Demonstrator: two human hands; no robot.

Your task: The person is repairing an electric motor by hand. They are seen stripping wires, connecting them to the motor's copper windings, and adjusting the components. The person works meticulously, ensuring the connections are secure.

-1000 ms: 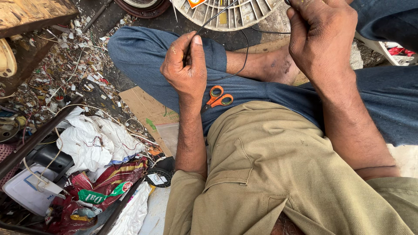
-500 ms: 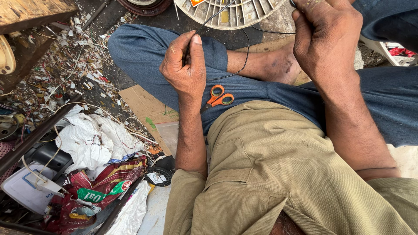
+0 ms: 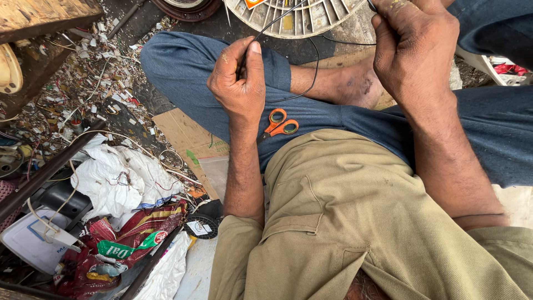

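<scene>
Barely anything has shifted over the last second: the left hand point(image 3: 240, 78) is still a closed fist pinching the thin black wire point(image 3: 311, 61) between thumb and forefinger, and it sits where it did, just above the orange scissors point(image 3: 279, 123). The right hand point(image 3: 413, 53) has crept slightly up and in toward the white fan grille point(image 3: 311, 19); it too is curled shut, and the wire's other end seems to vanish inside it, though I cannot see the grip itself.

Between the two fists the wire rises from the left hand toward the grille, and a slack loop of it droops down past the bare foot point(image 3: 355, 86) to the right of the scissors. That loop looks much as it did, so I judge the wire is being held and worked at its ends rather than drawn through.

The scissors lie untouched on the blue trouser leg, handles toward the right. Left of them, past a scrap of cardboard point(image 3: 183, 130), the floor is littered with wire trimmings point(image 3: 83, 89), and white rags point(image 3: 116, 180) are heaped lower left.
</scene>
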